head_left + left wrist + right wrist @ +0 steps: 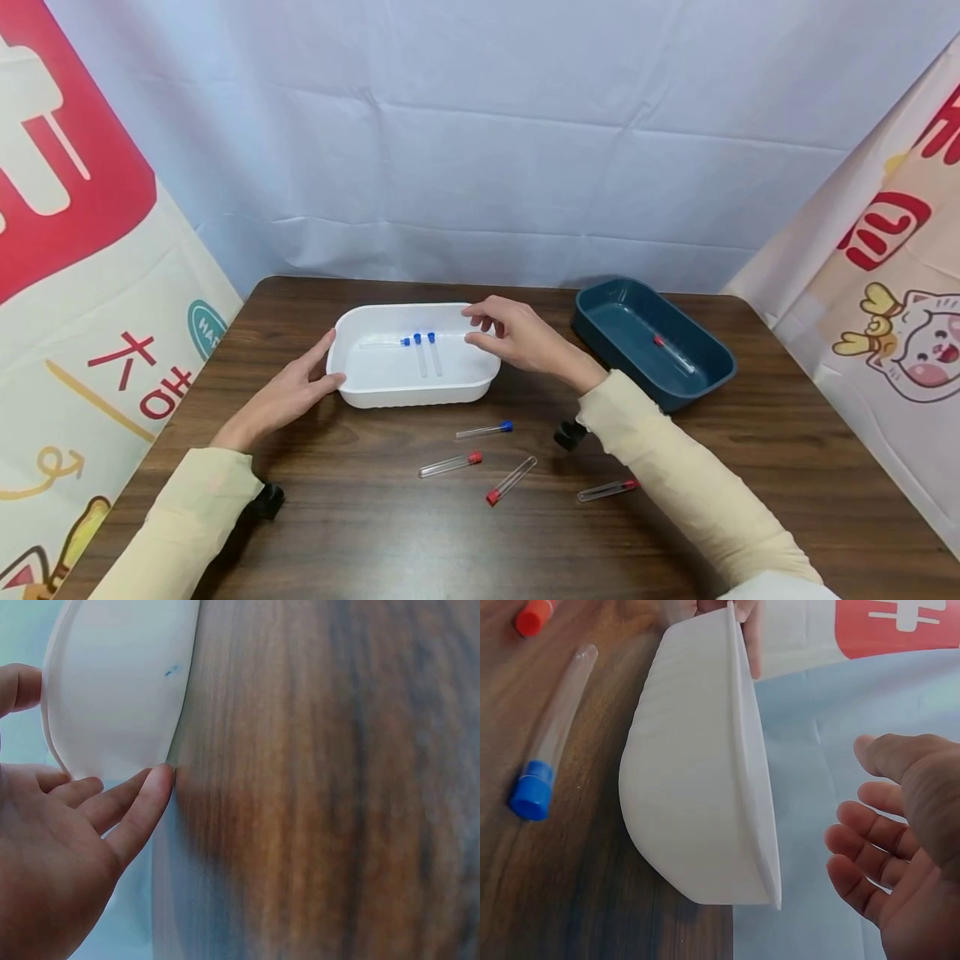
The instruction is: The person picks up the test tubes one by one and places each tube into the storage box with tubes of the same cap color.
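Here, the white tray [412, 397] lies between hands [291, 390] [517, 335].

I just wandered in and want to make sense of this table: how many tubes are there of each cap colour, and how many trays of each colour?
Blue-capped tubes: 4
Red-capped tubes: 4
White tray: 1
Dark teal tray: 1
Total: 10
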### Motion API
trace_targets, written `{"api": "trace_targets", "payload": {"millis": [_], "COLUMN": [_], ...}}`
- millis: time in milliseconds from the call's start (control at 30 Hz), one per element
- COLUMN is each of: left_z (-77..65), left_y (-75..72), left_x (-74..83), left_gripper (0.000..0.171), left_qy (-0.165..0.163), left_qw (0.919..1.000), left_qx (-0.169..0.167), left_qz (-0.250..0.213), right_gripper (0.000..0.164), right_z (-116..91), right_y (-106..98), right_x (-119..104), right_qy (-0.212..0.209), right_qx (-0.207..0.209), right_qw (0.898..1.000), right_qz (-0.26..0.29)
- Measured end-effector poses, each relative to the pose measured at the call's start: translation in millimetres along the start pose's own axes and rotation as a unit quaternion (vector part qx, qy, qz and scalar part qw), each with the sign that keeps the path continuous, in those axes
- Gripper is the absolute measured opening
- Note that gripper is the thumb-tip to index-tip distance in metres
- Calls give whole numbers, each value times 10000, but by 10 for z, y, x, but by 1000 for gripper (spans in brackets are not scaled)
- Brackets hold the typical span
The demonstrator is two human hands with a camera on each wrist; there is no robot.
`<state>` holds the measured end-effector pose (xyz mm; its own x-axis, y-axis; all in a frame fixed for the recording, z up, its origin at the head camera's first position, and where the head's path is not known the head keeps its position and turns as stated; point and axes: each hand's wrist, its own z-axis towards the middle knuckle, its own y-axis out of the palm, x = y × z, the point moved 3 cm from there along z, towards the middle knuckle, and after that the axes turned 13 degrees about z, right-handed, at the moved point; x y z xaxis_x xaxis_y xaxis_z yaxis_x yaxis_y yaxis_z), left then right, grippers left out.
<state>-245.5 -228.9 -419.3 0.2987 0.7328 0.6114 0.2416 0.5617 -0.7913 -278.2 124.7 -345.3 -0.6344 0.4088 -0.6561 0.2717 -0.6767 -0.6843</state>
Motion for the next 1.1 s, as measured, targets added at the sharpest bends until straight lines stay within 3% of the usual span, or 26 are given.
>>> {"api": "trace_targets", "payload": {"millis": [500,1100], "left_z": [-1,1], "left_y": [4,-3], "left_x": [3,-6], "left_gripper": [81,82], "left_qy": [0,10], "left_qw": [10000,9999], "left_qx": [-13,55], "left_qz": [2,114], "right_gripper": [30,24], "right_z": [-464,-842], "right_y": [-147,-30], "right_x": [-75,7], "right_qy": [4,342], "right_qx": [391,332], "right_qw": [9988,9976], "right_qz": [292,504]}}
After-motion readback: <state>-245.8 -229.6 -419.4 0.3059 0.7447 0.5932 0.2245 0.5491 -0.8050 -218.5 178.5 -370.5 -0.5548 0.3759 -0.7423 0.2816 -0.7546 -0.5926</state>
